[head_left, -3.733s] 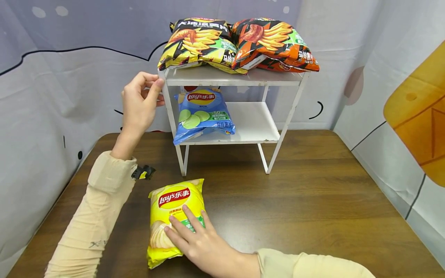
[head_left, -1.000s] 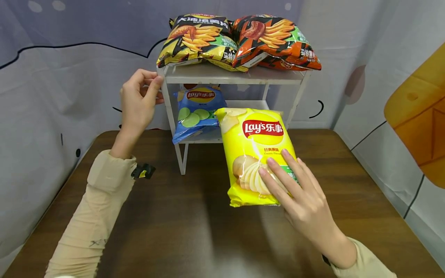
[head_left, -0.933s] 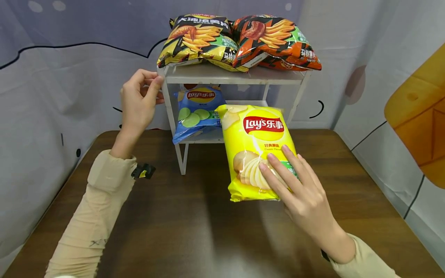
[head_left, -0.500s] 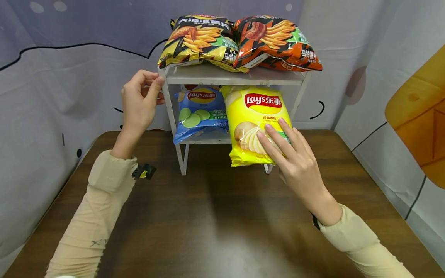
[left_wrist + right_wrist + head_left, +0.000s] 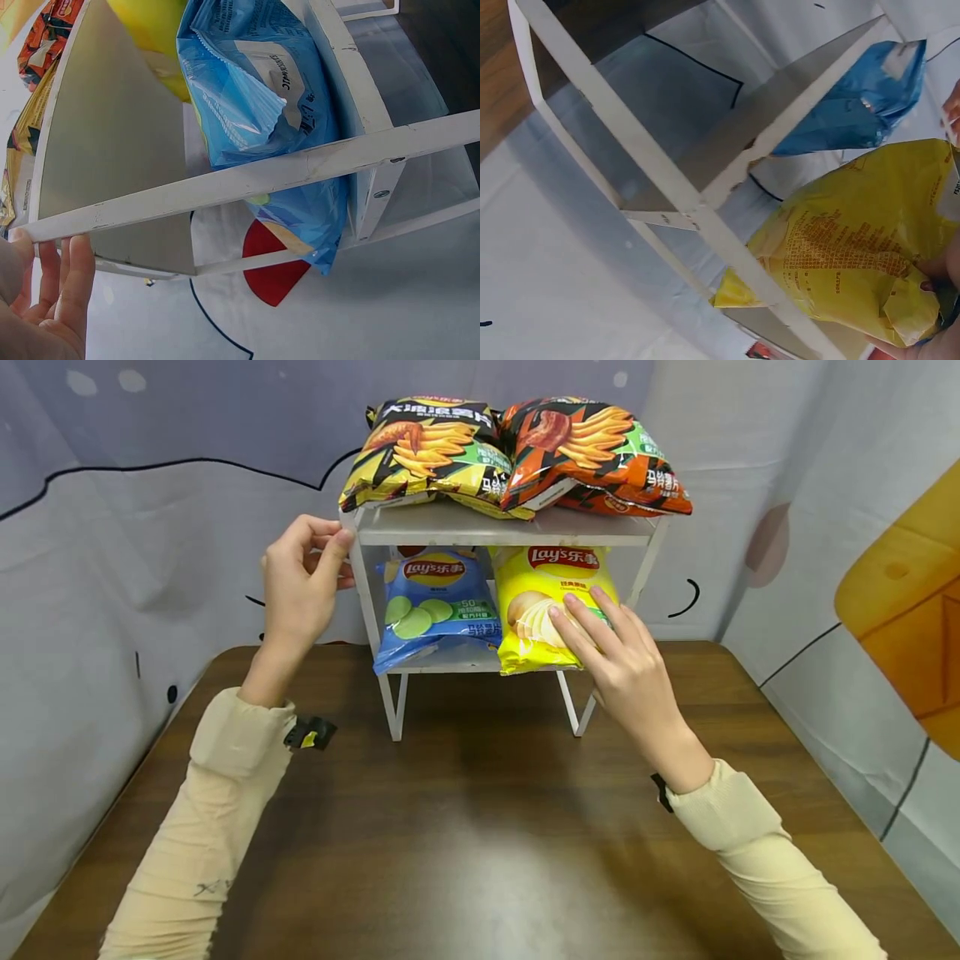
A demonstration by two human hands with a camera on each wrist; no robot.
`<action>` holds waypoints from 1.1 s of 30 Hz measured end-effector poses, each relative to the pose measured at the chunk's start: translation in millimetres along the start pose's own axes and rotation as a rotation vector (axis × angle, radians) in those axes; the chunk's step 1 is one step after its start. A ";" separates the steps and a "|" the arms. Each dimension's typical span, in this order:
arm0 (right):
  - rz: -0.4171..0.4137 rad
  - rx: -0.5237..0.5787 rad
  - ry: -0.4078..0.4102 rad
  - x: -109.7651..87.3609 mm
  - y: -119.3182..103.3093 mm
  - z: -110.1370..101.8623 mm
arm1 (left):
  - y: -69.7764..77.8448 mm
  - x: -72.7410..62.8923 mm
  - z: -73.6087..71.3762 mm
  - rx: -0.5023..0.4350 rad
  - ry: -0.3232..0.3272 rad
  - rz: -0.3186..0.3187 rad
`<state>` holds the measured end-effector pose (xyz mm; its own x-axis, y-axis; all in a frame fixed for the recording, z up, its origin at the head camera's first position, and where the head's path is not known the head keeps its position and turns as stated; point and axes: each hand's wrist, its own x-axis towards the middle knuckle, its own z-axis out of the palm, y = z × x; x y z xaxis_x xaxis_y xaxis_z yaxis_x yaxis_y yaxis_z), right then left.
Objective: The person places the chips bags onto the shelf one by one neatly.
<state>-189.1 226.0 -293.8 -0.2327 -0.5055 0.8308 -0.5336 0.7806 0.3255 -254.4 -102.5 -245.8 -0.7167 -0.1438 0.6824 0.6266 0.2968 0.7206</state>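
My right hand (image 5: 622, 664) holds a yellow Lay's bag of potato chips (image 5: 536, 614), fingers spread over its front and thumb behind it. The bag's top end reaches in under the upper board, over the right part of the lower shelf (image 5: 465, 660). Its printed back (image 5: 847, 232) shows in the right wrist view, tilted. With thumb and fingertips, my left hand (image 5: 303, 572) pinches the upper left corner of the white two-tier rack (image 5: 502, 533), at the post (image 5: 187, 195). Left of the yellow bag, a blue Lay's chip bag (image 5: 435, 602) lies on the lower shelf.
On the top board rest a black-and-yellow chip bag (image 5: 431, 456) and an orange-and-black one (image 5: 592, 456), with more bag edges under them. The rack stands at the back of a brown wooden table (image 5: 450, 827). Printed cloth (image 5: 187, 552) hangs behind and at the sides.
My right hand has picked the yellow chip bag up off the table, carried it right and forward, and brought it partly into the rack's lower tier. My left hand stays at the rack's corner.
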 end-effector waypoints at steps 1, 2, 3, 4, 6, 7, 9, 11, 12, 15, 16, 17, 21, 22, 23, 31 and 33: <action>0.006 0.006 -0.005 0.2 1.8 1.9 | 0.0 0.0 0.0 -0.001 0.000 -0.002; 0.011 0.014 -0.010 0.3 3.7 3.9 | 0.1 0.1 -0.1 -0.001 0.003 -0.005; 0.018 0.021 -0.016 0.2 5.6 6.1 | 0.1 0.1 -0.1 -0.002 0.004 -0.007; 0.025 0.028 -0.020 0.1 7.5 8.5 | -0.1 0.0 -0.2 -0.002 0.004 -0.009; 0.037 0.040 -0.028 0.4 11.1 13.3 | -0.2 -0.2 -0.3 -0.002 0.004 -0.009; 0.041 0.044 -0.029 0.7 12.9 15.5 | -0.2 -0.2 -0.2 -0.004 0.005 -0.012; 0.046 0.041 -0.040 0.9 16.6 20.0 | -0.1 -0.2 -0.2 -0.003 0.003 -0.008; 0.050 0.034 -0.048 1.4 19.5 23.3 | 0.1 -0.2 0.0 -0.005 0.003 -0.007; 0.052 0.028 -0.052 1.5 20.7 24.8 | 0.1 -0.3 0.1 -0.006 0.002 -0.007; 0.057 0.006 -0.070 2.0 23.2 27.8 | 0.1 -0.4 0.2 -0.013 0.001 -0.008; 0.059 0.001 -0.066 2.3 23.7 28.8 | 0.0 -0.4 0.3 -0.014 0.001 -0.008; 0.060 -0.005 -0.063 2.5 24.3 30.0 | 0.0 -0.3 0.4 -0.015 0.000 -0.008; 0.062 -0.014 -0.042 3.3 26.3 34.8 | 0.1 -0.4 0.3 -0.017 -0.003 -0.007; 0.062 -0.015 -0.033 3.5 26.7 36.1 | 0.2 -0.4 0.2 -0.017 -0.003 -0.006; 0.063 -0.016 -0.025 3.9 27.1 37.5 | 0.3 -0.4 0.1 -0.018 -0.002 -0.006; 0.069 -0.068 0.004 3.4 30.0 46.0 | 0.2 -0.8 -0.1 -0.011 -0.001 0.003; 0.065 -0.092 0.002 2.8 30.5 47.2 | 0.1 -0.9 0.0 -0.013 -0.002 0.004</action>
<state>-244.4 231.1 -302.8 -0.2627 -0.4516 0.8527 -0.4401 0.8425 0.3106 -253.7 -102.3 -246.3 -0.7144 -0.1408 0.6854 0.6337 0.2852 0.7191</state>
